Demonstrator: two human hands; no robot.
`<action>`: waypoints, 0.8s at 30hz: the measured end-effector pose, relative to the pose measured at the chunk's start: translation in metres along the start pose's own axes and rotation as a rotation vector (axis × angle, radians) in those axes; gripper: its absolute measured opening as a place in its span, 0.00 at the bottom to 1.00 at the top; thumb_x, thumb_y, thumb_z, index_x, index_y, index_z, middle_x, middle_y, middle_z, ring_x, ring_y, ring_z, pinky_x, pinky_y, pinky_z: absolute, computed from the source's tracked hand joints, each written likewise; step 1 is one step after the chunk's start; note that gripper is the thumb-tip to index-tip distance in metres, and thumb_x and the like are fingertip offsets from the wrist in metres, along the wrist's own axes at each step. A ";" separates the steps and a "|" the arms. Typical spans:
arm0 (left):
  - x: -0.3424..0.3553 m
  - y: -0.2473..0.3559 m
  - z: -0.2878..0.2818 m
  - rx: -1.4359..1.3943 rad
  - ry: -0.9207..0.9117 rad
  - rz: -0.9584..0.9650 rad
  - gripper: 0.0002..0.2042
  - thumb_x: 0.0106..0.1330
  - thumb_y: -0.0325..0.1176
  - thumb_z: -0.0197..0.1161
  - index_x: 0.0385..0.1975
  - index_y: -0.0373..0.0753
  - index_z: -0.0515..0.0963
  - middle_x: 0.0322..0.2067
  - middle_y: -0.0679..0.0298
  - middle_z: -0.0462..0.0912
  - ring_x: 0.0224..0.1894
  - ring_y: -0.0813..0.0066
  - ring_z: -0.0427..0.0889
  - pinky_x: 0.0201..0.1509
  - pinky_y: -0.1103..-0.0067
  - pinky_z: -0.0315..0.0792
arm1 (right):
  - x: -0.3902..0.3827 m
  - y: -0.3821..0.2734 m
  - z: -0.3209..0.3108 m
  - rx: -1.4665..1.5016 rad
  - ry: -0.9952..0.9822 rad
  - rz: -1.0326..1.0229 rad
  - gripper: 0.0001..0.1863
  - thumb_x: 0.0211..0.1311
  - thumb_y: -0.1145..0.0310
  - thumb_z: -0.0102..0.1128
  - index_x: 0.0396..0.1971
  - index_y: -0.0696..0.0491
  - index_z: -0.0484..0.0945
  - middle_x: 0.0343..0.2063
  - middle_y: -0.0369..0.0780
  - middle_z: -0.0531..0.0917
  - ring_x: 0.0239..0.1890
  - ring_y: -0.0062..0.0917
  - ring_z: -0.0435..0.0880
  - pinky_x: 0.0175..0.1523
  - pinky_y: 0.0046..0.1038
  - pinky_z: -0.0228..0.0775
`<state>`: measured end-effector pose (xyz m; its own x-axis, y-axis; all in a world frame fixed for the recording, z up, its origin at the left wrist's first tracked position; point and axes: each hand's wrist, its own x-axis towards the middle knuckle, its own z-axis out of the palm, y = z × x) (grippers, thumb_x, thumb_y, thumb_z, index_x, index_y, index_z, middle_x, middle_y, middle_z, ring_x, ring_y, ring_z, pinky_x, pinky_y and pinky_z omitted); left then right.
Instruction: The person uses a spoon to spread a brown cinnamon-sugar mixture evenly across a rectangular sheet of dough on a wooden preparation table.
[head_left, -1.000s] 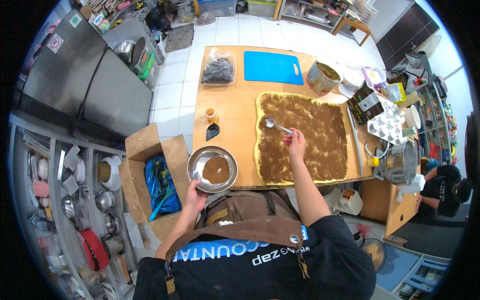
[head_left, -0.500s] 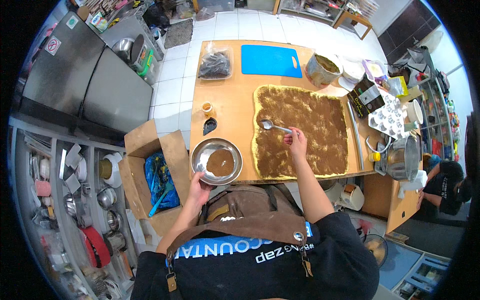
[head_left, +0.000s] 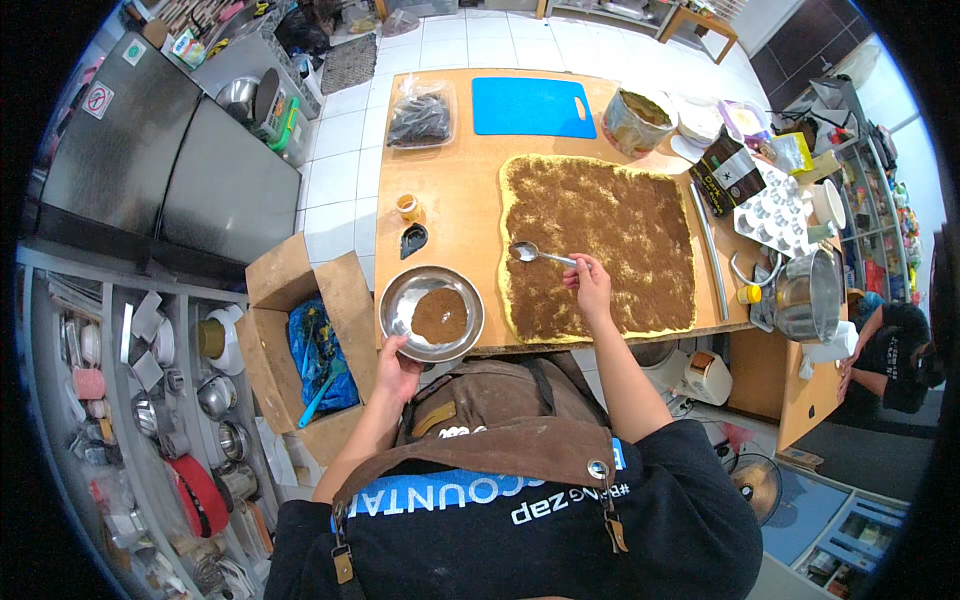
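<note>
Shiny metal spoon (head_left: 540,254), thin handle pinched in the fingers (head_left: 580,270) of the right hand (head_left: 590,288), round bowl end sticking out toward 9 o'clock, just over the left edge of the dough. Flat yellow dough sheet (head_left: 600,245), a big rectangle with soft wavy edges, covered in grainy brown powder, lying on the smooth wooden bench (head_left: 450,180). Round shiny metal bowl (head_left: 431,313) at 9 o'clock from the dough, near the bench's front edge, with a small heap of the same brown powder inside. Left hand (head_left: 395,362) at the bowl's 7 o'clock rim, fingers curled under and pressed on it.

Farther out: small black scoop (head_left: 413,240) and tiny orange jar (head_left: 407,207) at 12 o'clock from the bowl. Flat blue cutting board (head_left: 530,106) and crinkly clear bag of dark bits (head_left: 420,118) at the far end. Long metal rod (head_left: 708,250) at 3 o'clock from the dough. Open brown cardboard box (head_left: 300,340) on the floor at 9 o'clock from the bench.
</note>
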<state>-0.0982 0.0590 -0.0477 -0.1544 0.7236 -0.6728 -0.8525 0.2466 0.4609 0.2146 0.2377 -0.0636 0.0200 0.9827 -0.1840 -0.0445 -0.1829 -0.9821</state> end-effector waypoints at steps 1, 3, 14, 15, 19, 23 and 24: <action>-0.002 0.000 0.002 0.001 -0.004 0.000 0.20 0.52 0.35 0.52 0.46 0.38 0.65 0.44 0.61 0.72 0.46 0.66 0.72 0.52 0.69 0.66 | -0.002 0.000 -0.001 0.000 0.002 -0.003 0.11 0.63 0.66 0.44 0.37 0.55 0.72 0.19 0.35 0.75 0.20 0.15 0.73 0.25 0.16 0.65; -0.008 0.000 0.005 -0.001 -0.017 0.001 0.21 0.51 0.35 0.52 0.47 0.38 0.65 0.44 0.61 0.72 0.46 0.66 0.71 0.52 0.70 0.66 | -0.007 0.000 -0.001 -0.054 -0.004 -0.051 0.11 0.63 0.66 0.44 0.38 0.55 0.72 0.18 0.34 0.75 0.20 0.15 0.73 0.26 0.15 0.65; -0.017 0.002 -0.004 -0.029 -0.094 0.002 0.19 0.52 0.32 0.52 0.46 0.39 0.64 0.43 0.61 0.72 0.45 0.66 0.72 0.50 0.68 0.67 | 0.006 -0.013 0.016 -0.033 0.044 -0.173 0.11 0.63 0.67 0.44 0.40 0.55 0.73 0.22 0.35 0.76 0.22 0.14 0.73 0.28 0.15 0.66; -0.019 0.002 -0.004 -0.014 -0.095 0.023 0.19 0.52 0.31 0.52 0.46 0.39 0.64 0.44 0.61 0.71 0.46 0.66 0.71 0.51 0.68 0.66 | 0.007 -0.014 0.017 -0.025 0.049 -0.193 0.12 0.63 0.67 0.44 0.40 0.55 0.73 0.22 0.35 0.76 0.22 0.14 0.73 0.28 0.16 0.67; -0.025 0.003 -0.008 -0.031 -0.091 0.009 0.19 0.52 0.31 0.52 0.47 0.39 0.64 0.45 0.61 0.71 0.47 0.66 0.70 0.52 0.67 0.65 | 0.011 -0.003 0.012 -0.080 0.087 -0.200 0.12 0.63 0.67 0.44 0.40 0.56 0.73 0.22 0.35 0.76 0.23 0.15 0.74 0.29 0.17 0.68; -0.033 0.004 -0.013 -0.015 -0.052 0.027 0.20 0.52 0.32 0.52 0.47 0.39 0.64 0.45 0.60 0.71 0.47 0.65 0.70 0.51 0.66 0.65 | 0.004 -0.001 0.015 -0.072 0.076 -0.190 0.12 0.64 0.67 0.43 0.40 0.56 0.72 0.22 0.35 0.76 0.24 0.15 0.75 0.29 0.17 0.68; -0.036 0.004 -0.014 -0.026 -0.062 0.027 0.20 0.52 0.32 0.52 0.47 0.39 0.64 0.45 0.60 0.71 0.47 0.65 0.70 0.51 0.66 0.65 | 0.002 -0.001 0.018 -0.074 0.061 -0.170 0.12 0.64 0.67 0.43 0.40 0.56 0.72 0.22 0.35 0.76 0.24 0.15 0.74 0.29 0.17 0.68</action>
<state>-0.1031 0.0251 -0.0297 -0.1470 0.7683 -0.6229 -0.8613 0.2103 0.4626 0.1970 0.2405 -0.0619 0.0819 0.9965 -0.0154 0.0382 -0.0186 -0.9991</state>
